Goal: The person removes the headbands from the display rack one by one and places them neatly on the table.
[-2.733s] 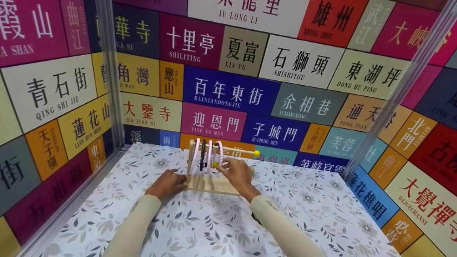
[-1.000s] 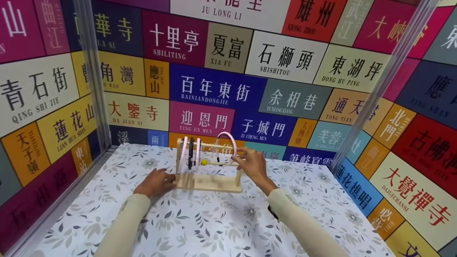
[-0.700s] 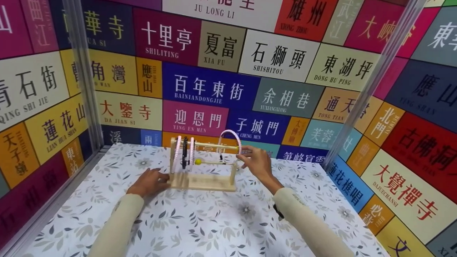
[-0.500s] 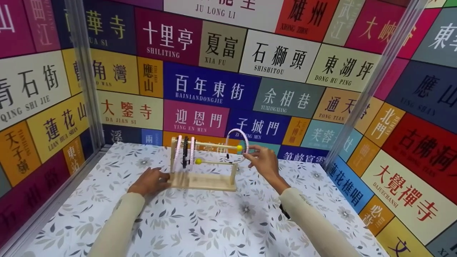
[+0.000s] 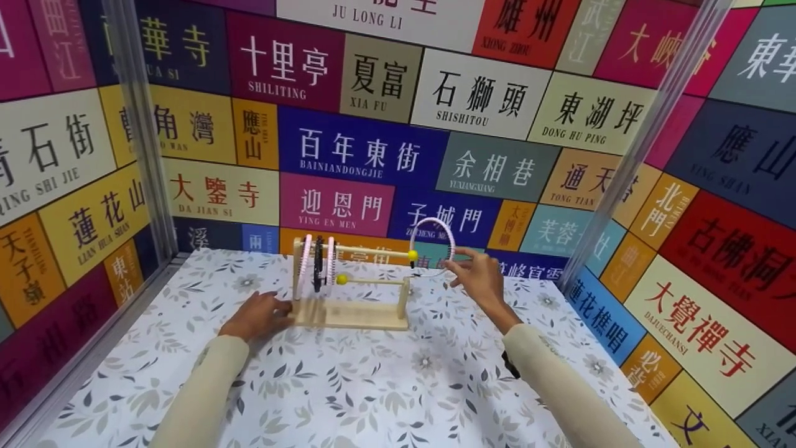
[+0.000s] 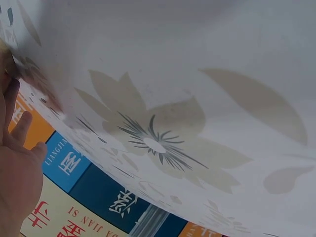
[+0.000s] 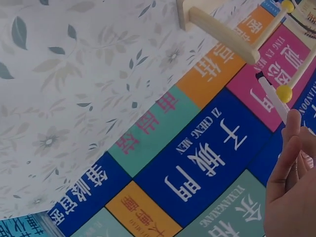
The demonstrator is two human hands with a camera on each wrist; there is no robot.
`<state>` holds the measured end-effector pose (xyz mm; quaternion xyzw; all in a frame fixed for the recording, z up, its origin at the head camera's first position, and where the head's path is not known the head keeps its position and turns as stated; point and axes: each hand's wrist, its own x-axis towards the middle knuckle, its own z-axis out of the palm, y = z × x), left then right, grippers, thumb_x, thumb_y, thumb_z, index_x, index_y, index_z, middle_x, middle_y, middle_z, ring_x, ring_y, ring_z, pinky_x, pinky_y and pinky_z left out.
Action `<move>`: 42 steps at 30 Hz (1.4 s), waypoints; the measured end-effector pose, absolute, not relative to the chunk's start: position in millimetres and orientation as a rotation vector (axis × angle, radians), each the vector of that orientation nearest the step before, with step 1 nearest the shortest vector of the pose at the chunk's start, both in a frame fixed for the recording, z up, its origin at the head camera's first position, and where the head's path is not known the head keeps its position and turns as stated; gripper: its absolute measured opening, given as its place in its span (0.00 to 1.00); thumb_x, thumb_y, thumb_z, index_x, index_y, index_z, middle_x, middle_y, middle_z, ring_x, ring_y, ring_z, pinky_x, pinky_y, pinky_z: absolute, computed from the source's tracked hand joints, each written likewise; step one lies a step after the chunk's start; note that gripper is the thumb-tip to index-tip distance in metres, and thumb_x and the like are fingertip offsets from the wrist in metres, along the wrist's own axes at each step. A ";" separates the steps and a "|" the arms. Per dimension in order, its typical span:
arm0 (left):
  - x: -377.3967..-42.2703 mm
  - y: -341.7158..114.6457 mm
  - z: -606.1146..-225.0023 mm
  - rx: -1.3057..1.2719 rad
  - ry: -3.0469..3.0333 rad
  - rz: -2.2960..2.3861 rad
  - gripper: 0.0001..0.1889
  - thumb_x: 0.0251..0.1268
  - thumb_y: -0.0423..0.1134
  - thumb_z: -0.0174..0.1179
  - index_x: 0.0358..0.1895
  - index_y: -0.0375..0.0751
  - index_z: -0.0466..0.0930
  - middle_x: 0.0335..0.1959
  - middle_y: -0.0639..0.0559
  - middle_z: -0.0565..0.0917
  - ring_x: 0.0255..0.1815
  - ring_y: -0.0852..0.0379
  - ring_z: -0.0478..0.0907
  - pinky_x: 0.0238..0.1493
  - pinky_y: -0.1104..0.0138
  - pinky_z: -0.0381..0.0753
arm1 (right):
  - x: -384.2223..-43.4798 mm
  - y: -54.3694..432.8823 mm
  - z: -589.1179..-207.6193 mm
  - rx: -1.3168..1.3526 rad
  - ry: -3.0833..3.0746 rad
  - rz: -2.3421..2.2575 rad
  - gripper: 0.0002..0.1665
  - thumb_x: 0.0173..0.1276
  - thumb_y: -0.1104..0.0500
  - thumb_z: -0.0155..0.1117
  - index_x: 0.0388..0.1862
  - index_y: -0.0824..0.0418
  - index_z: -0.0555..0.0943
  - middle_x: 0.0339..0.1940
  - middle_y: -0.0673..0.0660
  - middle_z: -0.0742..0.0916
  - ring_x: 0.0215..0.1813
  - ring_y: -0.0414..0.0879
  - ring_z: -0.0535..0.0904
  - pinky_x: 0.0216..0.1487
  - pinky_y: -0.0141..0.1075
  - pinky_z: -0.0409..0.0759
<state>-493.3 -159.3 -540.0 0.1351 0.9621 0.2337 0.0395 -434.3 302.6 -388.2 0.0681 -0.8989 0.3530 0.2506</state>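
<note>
A wooden headband stand (image 5: 351, 315) with two yellow-tipped rods stands on the table. My left hand (image 5: 256, 316) holds its base at the left end; in the left wrist view the left hand (image 6: 19, 173) shows only at the edge. My right hand (image 5: 482, 283) pinches one side of a pale pink headband (image 5: 443, 225), arched upright just past the upper rod's yellow ball (image 5: 413, 255). In the right wrist view, the headband's dark tip (image 7: 260, 76) lies close to that ball. A black headband (image 5: 318, 264) hangs among pink headbands (image 5: 331, 261) at the rod's left end.
A white tablecloth (image 5: 348, 386) with grey leaves and flowers covers the table. Behind it rise walls of coloured panels (image 5: 367, 149) with place names. Clear corner posts (image 5: 140, 124) stand at left and right. The lower rod's yellow ball (image 5: 341, 280) points left.
My right hand has drawn the pink headband rightward along the upper rod to beyond its yellow ball. The left hand stays at the base while the head view has shifted right.
</note>
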 end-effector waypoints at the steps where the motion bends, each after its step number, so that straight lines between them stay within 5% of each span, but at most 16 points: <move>1: -493.3 -159.5 -539.9 0.410 2.947 0.714 0.23 0.69 0.49 0.69 0.65 0.52 0.83 0.71 0.43 0.77 0.77 0.33 0.62 0.78 0.34 0.54 | -434.6 306.0 -389.1 0.177 -2.451 0.955 0.24 0.70 0.51 0.73 0.63 0.58 0.85 0.43 0.59 0.93 0.19 0.41 0.86 0.19 0.35 0.83; 9: -493.2 -158.0 -540.1 0.424 2.963 0.703 0.21 0.69 0.48 0.69 0.63 0.53 0.85 0.70 0.44 0.78 0.75 0.34 0.65 0.78 0.34 0.56 | -434.1 329.6 -407.6 0.067 -2.492 0.985 0.24 0.73 0.51 0.71 0.64 0.58 0.83 0.45 0.60 0.92 0.21 0.43 0.87 0.15 0.32 0.73; 25: -492.7 -156.4 -540.0 0.354 2.944 0.659 0.22 0.73 0.49 0.65 0.67 0.54 0.82 0.76 0.41 0.71 0.82 0.33 0.54 0.81 0.36 0.43 | -438.1 348.2 -480.3 -0.112 -2.611 1.095 0.26 0.73 0.54 0.69 0.65 0.64 0.82 0.42 0.64 0.92 0.22 0.44 0.88 0.20 0.32 0.78; 35: -489.6 -152.7 -538.8 0.360 2.956 0.663 0.22 0.73 0.50 0.65 0.67 0.54 0.82 0.77 0.41 0.69 0.82 0.31 0.52 0.81 0.34 0.45 | -442.3 355.5 -507.9 -0.191 -2.638 1.111 0.27 0.74 0.53 0.66 0.66 0.66 0.81 0.41 0.61 0.92 0.31 0.57 0.91 0.24 0.33 0.79; 42: -492.6 -155.9 -539.4 0.344 2.948 0.637 0.23 0.73 0.51 0.65 0.68 0.53 0.81 0.76 0.44 0.72 0.83 0.36 0.53 0.83 0.38 0.43 | -443.8 361.6 -523.9 -0.156 -2.613 1.124 0.25 0.75 0.57 0.66 0.66 0.68 0.80 0.46 0.66 0.91 0.31 0.56 0.91 0.20 0.32 0.79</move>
